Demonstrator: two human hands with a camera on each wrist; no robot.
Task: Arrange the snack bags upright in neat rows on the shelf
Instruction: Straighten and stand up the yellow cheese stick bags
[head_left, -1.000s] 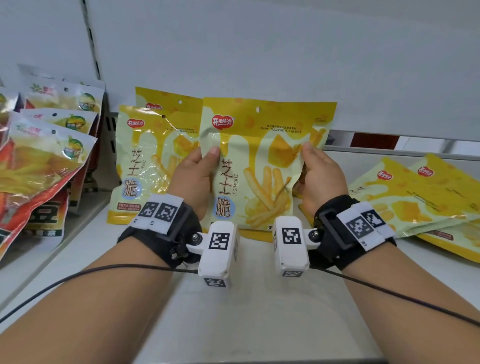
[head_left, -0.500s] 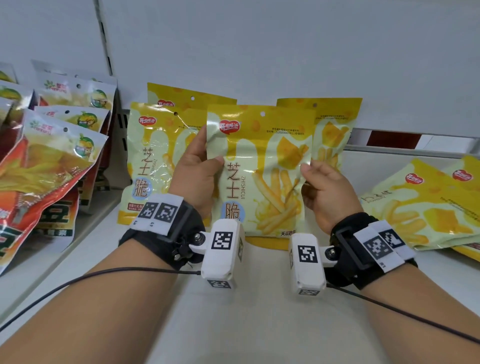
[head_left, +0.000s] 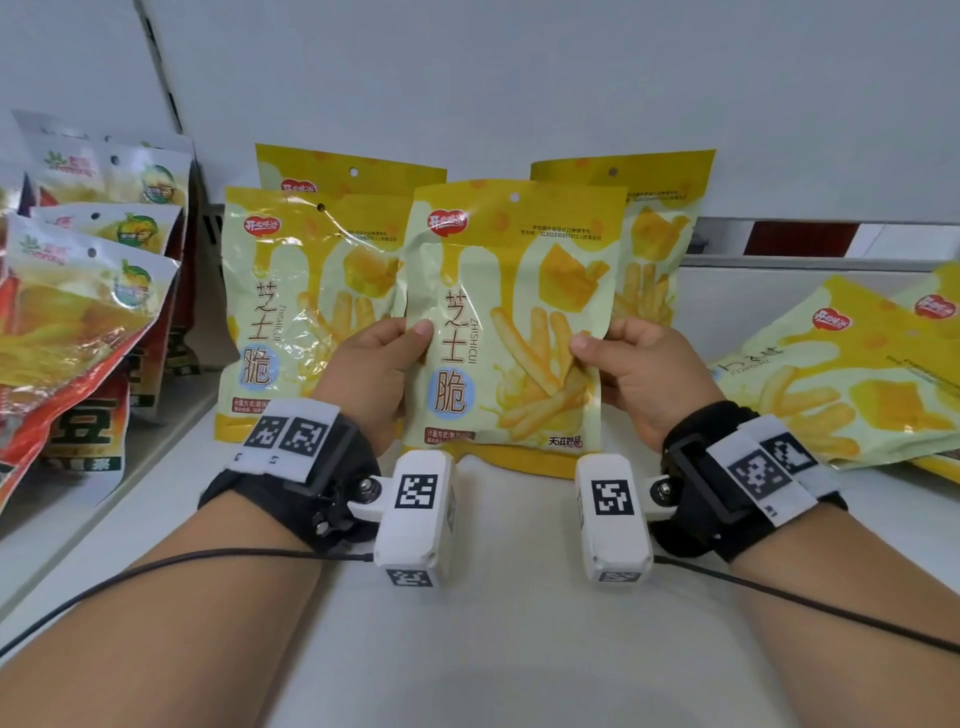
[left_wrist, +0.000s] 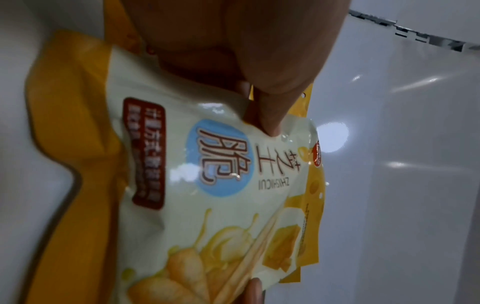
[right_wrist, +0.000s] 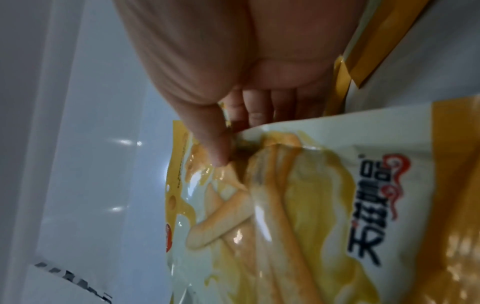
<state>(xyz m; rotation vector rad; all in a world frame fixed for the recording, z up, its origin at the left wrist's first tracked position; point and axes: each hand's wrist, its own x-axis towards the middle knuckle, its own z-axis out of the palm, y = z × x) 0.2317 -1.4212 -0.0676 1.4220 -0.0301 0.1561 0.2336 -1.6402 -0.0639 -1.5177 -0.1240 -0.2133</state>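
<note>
Snack bag (head_left: 506, 322) upright, side edges pinched between both hands' fingers (head_left: 423, 330).

We see the right hand (right_wrist: 233, 67) pinching the edge of a yellow snack bag (right_wrist: 298, 216), its thumb (right_wrist: 210, 139) pressed on the printed front and at least 2 fingers (right_wrist: 257, 111) behind that edge. Beyond the bag's far side lies a white shelf surface (right_wrist: 109, 164). Another yellow bag (right_wrist: 376, 45) shows beside the hand, near the first bag's bottom edge.
</note>
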